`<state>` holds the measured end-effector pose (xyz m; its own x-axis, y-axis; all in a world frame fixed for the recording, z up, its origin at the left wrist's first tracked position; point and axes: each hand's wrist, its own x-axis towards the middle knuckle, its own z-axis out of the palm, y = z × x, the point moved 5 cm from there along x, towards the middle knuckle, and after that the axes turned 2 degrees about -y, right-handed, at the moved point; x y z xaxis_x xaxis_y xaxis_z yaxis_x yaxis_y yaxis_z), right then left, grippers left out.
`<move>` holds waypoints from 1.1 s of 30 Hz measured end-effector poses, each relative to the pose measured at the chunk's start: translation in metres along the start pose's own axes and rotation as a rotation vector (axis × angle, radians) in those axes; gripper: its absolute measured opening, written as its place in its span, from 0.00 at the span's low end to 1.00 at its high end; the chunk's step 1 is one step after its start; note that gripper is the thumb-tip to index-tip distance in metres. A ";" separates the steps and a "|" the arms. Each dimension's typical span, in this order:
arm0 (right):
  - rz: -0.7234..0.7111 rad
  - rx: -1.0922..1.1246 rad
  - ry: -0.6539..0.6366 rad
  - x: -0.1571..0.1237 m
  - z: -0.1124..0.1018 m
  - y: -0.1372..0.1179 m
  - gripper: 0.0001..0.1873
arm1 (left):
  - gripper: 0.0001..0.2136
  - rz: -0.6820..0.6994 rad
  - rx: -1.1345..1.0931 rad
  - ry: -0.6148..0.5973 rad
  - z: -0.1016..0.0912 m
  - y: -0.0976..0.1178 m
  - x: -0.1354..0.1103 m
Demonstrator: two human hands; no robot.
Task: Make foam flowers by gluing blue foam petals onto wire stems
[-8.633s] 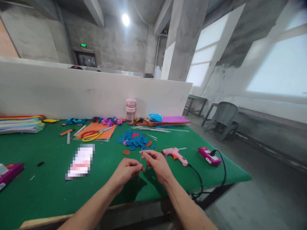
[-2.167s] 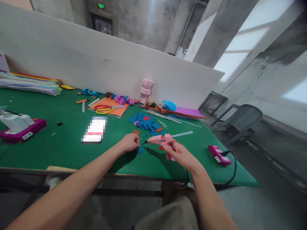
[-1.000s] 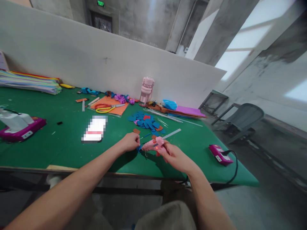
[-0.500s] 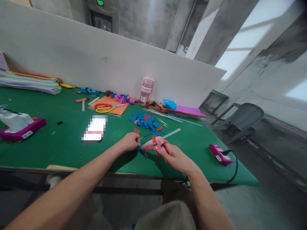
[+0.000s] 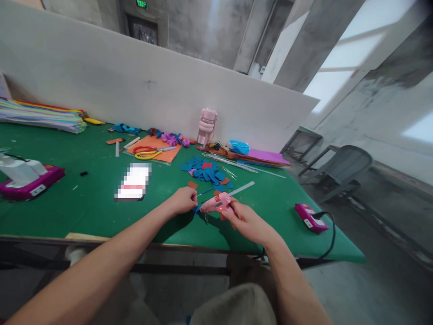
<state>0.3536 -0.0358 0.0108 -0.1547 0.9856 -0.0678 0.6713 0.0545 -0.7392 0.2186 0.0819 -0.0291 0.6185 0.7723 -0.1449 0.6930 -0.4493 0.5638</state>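
My right hand (image 5: 246, 220) is wrapped round a pink hot glue gun (image 5: 216, 204) with a small lit light on its side. A clear glue stick (image 5: 241, 188) sticks out of its back end. The gun's nozzle points left, close to a small blue felt piece (image 5: 196, 209). My left hand (image 5: 184, 200) is closed in a pinch on that blue piece, which is mostly hidden by the fingers. A thin blue-handled tool (image 5: 204, 192) lies just beyond the fingertips. Behind both hands spreads a pile of blue felt pieces (image 5: 204, 170) with some brown and red ones.
Scissors (image 5: 152, 152) with red and yellow handles rest on orange sheets (image 5: 169, 155). A blurred-out bright phone-like thing (image 5: 133, 181) lies left. Purple power strips (image 5: 311, 218) sit at both sides. A pink bottle (image 5: 207, 126) stands by the white partition (image 5: 149, 67).
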 end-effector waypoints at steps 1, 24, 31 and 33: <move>-0.002 0.000 0.003 0.000 0.000 0.000 0.25 | 0.03 -0.001 0.001 0.000 0.000 0.000 0.000; 0.009 -0.057 0.031 0.000 -0.003 0.005 0.26 | 0.02 -0.010 0.022 -0.018 0.001 -0.001 0.001; 0.017 -0.064 0.038 0.000 -0.004 0.007 0.24 | 0.02 -0.010 0.015 -0.014 0.001 -0.001 0.001; 0.014 -0.065 0.041 0.000 -0.004 0.007 0.24 | 0.02 -0.005 0.013 -0.014 0.001 -0.001 0.001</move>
<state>0.3618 -0.0351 0.0084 -0.1164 0.9920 -0.0493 0.7189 0.0499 -0.6933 0.2187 0.0827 -0.0311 0.6197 0.7685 -0.1591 0.7009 -0.4507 0.5527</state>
